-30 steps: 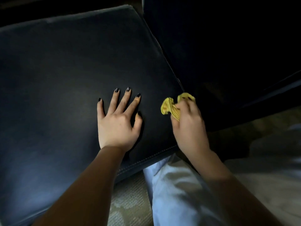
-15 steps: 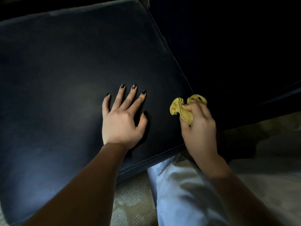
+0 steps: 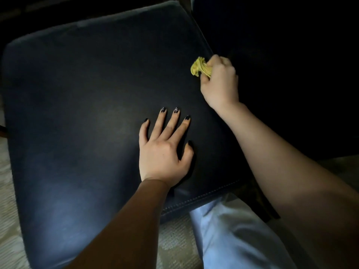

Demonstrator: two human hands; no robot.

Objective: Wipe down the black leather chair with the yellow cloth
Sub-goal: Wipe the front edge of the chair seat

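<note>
My left hand [image 3: 163, 152] lies flat on the seat of the black leather chair [image 3: 77, 113]. It is palm down, with the fingers [image 3: 172, 125] straight and fanned apart and the thumb out to the side. It holds nothing and just rests on the leather, toward the front right part of the seat. The nails have dark polish, and the tips point away from me.

My right hand [image 3: 219, 82] is up at the seat's right edge, further from me than the left one. Its fingers are curled into a fist round the yellow cloth [image 3: 199, 68]. The cloth is scrunched into a small crumpled wad. Only a bunch of it pokes out of the fist toward the seat; the rest is buried in my grip. The wad sits right at the cushion's edge, where the seat meets the very dark area on the right. I cannot tell whether it actually touches the leather there, because that edge is too dim.

The seat itself is a broad, squarish cushion with rounded corners, dark and smooth with a dull sheen. There is a bluish light patch toward the front left and a fainter glow in the middle, just beyond my left fingertips. A line of pale stitching [image 3: 204, 197] runs along the front edge, just below my left wrist.

Past that front edge, my pale trouser leg [image 3: 233, 239] shows between my two forearms. Light patterned carpet [image 3: 11, 191] shows at the left and under the front of the seat.
</note>
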